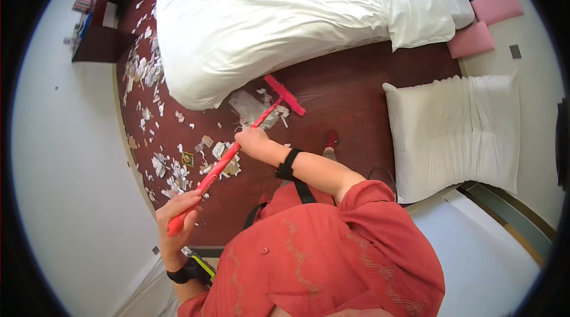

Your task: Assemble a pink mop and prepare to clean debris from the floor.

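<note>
I hold a red broom (218, 170) slantwise across my front with both hands. Its upper end is in my left hand (178, 213), whose fingers close around the grip. Farther along the pole, my right hand (254, 142) is wrapped around it. The pinkish-red broom head (285, 96) rests on the dark red floor close to the bed's side. Beside the head, on its left, lie a crumpled clear plastic sheet (246, 105) and torn paper scraps (282, 116). Another heap of paper and cardboard bits (230, 162) lies beneath the pole.
A bed with white bedding (255, 20) stands ahead. Scattered paper litter (142, 70) covers the floor at left, by a dark desk (98, 44). White pillows (451, 136) stand at right, below pink and blue headboard panels (499, 3). My red shoe (332, 138) shows on the floor.
</note>
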Demonstrator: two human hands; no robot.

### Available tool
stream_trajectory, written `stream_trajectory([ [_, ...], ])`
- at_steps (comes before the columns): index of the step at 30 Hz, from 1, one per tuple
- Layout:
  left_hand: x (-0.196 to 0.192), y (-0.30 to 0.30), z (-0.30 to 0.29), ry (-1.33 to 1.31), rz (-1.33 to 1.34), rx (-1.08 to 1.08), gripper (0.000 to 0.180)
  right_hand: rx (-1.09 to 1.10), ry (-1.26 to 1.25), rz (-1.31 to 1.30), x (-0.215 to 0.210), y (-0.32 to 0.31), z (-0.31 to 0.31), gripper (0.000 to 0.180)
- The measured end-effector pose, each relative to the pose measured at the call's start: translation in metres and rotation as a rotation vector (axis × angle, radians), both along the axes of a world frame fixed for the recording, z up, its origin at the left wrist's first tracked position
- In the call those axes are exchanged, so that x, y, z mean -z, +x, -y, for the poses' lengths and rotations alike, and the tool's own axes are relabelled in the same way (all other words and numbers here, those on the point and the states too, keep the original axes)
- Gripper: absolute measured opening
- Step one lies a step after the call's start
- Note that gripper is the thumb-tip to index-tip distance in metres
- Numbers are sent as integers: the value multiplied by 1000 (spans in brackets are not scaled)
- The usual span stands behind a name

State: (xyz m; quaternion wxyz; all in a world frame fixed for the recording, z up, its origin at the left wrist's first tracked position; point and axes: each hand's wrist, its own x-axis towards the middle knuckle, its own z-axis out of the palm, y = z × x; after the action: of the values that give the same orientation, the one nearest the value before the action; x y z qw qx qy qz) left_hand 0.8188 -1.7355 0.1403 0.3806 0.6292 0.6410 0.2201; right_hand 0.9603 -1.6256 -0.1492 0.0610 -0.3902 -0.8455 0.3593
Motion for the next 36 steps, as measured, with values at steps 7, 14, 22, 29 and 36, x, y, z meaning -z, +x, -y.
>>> stream_trajectory([
  [7, 57, -31, 20, -98, 279, -45, 26, 10, -41, 206, 20, 33, 4, 19],
  [14, 119, -77, 72, -146, 387, -199, 26, -107, 53, 314, 75, -33, 22, 13],
  [22, 64, -153, 156, -14, 110, -445, 24, -317, 78, -31, 46, -195, 85, 13],
  [29, 20, -152, 197, 286, 256, -569, 21, -358, 79, -97, -21, -205, 116, 17],
  [36, 47, -106, 165, 27, 405, -454, 23, -359, 10, 186, -13, -71, 101, 19],
])
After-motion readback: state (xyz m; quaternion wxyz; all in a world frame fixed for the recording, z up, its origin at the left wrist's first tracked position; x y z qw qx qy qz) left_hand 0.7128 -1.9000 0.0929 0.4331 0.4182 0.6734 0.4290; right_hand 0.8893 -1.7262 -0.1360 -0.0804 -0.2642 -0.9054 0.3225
